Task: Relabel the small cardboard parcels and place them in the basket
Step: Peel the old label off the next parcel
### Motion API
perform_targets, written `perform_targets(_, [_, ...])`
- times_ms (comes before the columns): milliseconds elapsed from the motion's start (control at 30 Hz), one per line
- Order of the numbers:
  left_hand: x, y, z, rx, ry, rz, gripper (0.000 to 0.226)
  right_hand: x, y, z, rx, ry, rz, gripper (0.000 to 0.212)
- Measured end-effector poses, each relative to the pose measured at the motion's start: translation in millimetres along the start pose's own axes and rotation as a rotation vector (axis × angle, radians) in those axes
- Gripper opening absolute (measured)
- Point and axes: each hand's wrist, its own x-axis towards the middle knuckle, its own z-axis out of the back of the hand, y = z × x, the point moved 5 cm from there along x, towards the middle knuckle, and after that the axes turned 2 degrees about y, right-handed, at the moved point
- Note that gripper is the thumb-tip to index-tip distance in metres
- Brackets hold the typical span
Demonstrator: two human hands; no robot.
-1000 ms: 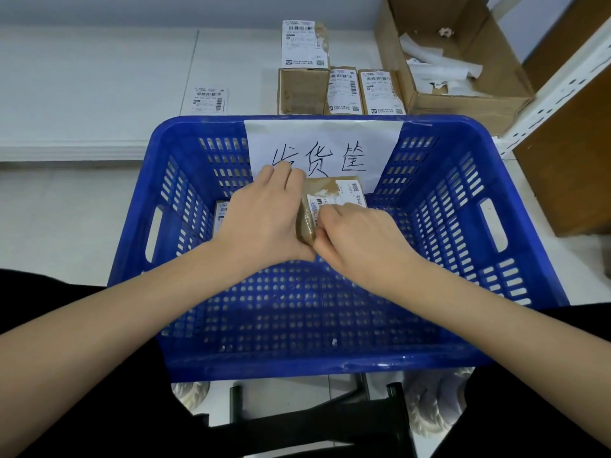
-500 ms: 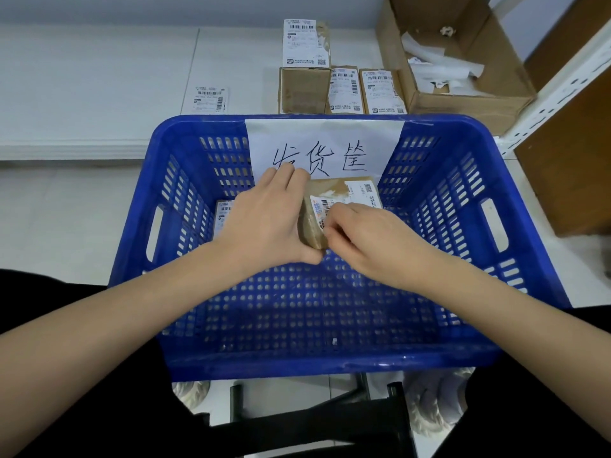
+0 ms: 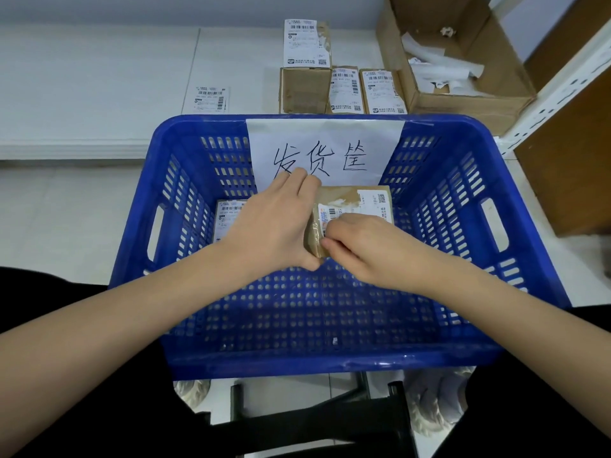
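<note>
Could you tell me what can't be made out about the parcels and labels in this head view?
- Parcel in the grip: its near-left part sits behind the left hand and right hand.
- Second parcel in the blue basket: mostly covered by the left hand.
- Printed text on the loose label and on the three table parcels: too small to read.
- Paper scraps in the open carton: partly behind its wall.

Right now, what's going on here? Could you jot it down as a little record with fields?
left hand: grips the held parcel from its left side
right hand: pinches at the parcel's old label
basket: blue, with a handwritten paper sign
already in basket: one labelled parcel
behind basket: three more parcels, a loose label, an open carton
</note>
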Motion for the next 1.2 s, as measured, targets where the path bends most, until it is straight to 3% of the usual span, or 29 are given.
perform_targets(133, [0.3,0.7,-0.7,-0.067,0.026,-0.03,0.085,-2.6,-2.1,1.5,0.085,0.018,0.008,0.025])
perform_targets(533, [3.9,0.4,-0.4,-0.117,0.005,-0.097,0.087,-13.1,-10.3,8.7,0.202,0.021,-0.058,0.027])
perform_targets(700, [3.7,-0.4,4.0,-0.041,-0.016,-0.076,0.086,-7.1,-12.4,11.4,0.072,0.075,-0.185,0.051])
perform_targets(867, [5.1,-1.5,2.4,0.056,-0.031,-0.06,0.08,1.7,-3.5,13.2,-0.199,-0.122,-0.045,0.039])
perform_targets(1200, [6.1,1.0,8.4,-0.017,-0.006,-0.057,0.086,6.5,-6.1,14.2,0.018,-0.095,0.035,0.027])
